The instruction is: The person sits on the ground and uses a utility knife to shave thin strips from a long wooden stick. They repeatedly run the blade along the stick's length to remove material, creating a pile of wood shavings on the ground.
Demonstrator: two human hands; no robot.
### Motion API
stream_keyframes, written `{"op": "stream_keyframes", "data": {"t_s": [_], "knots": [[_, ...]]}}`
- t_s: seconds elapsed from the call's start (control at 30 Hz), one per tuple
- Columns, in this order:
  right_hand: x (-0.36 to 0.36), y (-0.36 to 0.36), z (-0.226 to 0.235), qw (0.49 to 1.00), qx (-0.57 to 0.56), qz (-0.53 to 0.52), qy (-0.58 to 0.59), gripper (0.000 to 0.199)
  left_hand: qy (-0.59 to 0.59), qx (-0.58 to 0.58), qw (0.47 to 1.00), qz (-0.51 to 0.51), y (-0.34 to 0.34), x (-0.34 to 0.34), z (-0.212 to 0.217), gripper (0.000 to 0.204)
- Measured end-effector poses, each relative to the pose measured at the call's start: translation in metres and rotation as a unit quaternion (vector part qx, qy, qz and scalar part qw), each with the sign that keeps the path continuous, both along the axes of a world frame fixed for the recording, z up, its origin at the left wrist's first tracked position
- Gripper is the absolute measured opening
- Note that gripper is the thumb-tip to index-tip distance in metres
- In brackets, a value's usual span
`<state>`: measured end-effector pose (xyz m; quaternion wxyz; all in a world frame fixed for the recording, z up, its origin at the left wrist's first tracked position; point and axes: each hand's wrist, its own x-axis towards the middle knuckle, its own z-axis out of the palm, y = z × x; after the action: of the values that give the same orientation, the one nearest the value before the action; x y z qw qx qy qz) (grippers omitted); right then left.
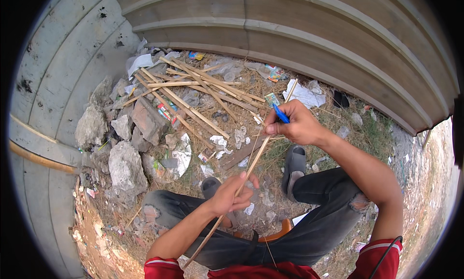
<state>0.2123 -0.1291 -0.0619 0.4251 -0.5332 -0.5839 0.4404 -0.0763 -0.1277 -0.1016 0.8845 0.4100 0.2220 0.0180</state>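
A long, thin wooden stick (257, 159) slants across my lap, its lower end by my left forearm and its upper end beyond my right hand. My left hand (233, 194) is closed loosely round the stick's middle. Higher up, my right hand (296, 123) grips a small blue-handled tool (280, 114) against the stick. A pale, narrow tip sticks out beside those fingers; whether it is a blade or a sliver of wood I cannot tell. Thin strands hang along the stick below my right hand.
A pile of wooden sticks (193, 88) lies ahead, among paper scraps and wrappers. Rocks (126, 169) are heaped at the left. Corrugated metal sheeting (290, 20) closes off the far side, and a grey panel wall (53, 85) the left. An orange curved seat edge (278, 233) shows between my legs.
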Motion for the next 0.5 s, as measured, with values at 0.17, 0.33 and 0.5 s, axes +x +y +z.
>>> {"op": "stream_keyframes", "data": {"t_s": [0.17,0.33,0.5], "knots": [[0.002,0.004,0.017,0.929,-0.009,-0.055,0.366,0.014,0.013,0.036,0.999,0.003,-0.003,-0.005,-0.01,0.055],[0.055,-0.001,0.05,0.96,0.097,-0.194,0.176,0.024,0.017,0.027,1.0,-0.001,-0.005,-0.003,-0.023,0.055],[0.07,0.002,0.025,0.853,0.211,-0.365,-0.309,0.044,-0.016,0.032,0.999,0.018,0.001,-0.008,-0.02,0.051]]}}
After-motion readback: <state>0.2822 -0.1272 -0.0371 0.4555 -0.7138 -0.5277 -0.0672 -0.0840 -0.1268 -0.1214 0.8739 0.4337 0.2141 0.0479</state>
